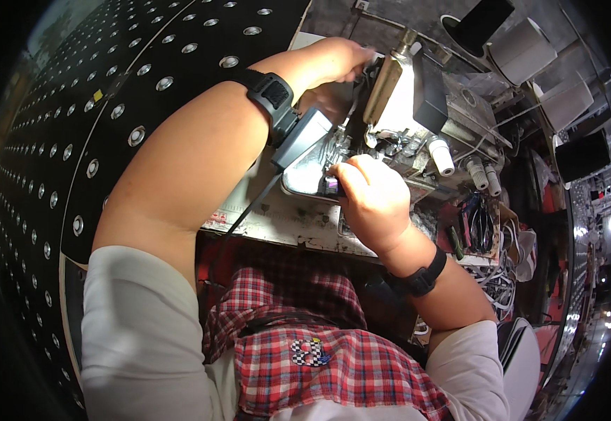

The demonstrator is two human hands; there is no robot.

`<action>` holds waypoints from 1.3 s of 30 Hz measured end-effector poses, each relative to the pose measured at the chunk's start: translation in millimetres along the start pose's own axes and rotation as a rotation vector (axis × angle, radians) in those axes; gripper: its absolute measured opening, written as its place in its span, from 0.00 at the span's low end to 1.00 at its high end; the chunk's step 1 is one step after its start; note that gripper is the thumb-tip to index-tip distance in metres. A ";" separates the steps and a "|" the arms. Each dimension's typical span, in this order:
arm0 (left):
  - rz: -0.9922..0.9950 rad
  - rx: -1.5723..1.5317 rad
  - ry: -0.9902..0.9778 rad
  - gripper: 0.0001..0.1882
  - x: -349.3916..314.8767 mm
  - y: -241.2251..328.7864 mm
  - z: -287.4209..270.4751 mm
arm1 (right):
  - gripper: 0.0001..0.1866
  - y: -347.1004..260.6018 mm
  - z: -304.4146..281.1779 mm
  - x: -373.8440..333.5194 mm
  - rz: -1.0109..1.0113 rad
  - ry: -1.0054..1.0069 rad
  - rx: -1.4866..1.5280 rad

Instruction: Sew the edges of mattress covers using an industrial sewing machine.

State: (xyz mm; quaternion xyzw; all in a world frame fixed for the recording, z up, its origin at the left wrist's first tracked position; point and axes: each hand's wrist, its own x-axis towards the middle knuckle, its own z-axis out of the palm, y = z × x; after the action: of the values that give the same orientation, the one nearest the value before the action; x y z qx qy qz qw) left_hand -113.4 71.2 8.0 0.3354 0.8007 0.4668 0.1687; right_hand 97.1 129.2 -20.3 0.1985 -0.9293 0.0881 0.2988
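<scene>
A sewing machine [389, 144] stands in front of me, brightly lit around its needle area. My left hand [339, 59] reaches to its far left side, the fingers bent together and slightly blurred against dark parts; what they hold, if anything, is hidden. At the front of the machine's bed, close to the presser area, my right hand [375, 196] is closed, with its back toward me. A small dark piece with a purple patch [331, 185] shows at its fingertips; its kind is unclear. Black straps [428, 275] circle both wrists.
A black table studded with metal balls [137, 135] lies to the left. White tension knobs [441, 156] jut from the machine's right side. Large thread cones [523, 52] stand at the upper right. A bin with dark tools [475, 223] sits beside tangled white strips [496, 286].
</scene>
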 end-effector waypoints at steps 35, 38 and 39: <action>0.000 -0.045 -0.565 0.13 -95.8 -13.9 -2.2 | 0.12 -0.2 6.4 -2.4 0.083 0.059 0.143; 0.000 0.052 -0.516 0.18 -99.3 4.4 -4.1 | 0.12 1.5 7.4 -2.2 0.087 0.083 0.146; 0.009 0.155 -0.506 0.18 -99.7 7.7 -4.6 | 0.12 1.7 7.9 -1.6 0.086 0.084 0.145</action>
State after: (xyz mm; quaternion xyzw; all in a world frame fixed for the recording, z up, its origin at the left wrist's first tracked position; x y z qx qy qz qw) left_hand -41.6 1.6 12.7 0.4568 0.7649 0.3063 0.3353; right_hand 93.4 129.0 -27.7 0.1754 -0.9148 0.1762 0.3184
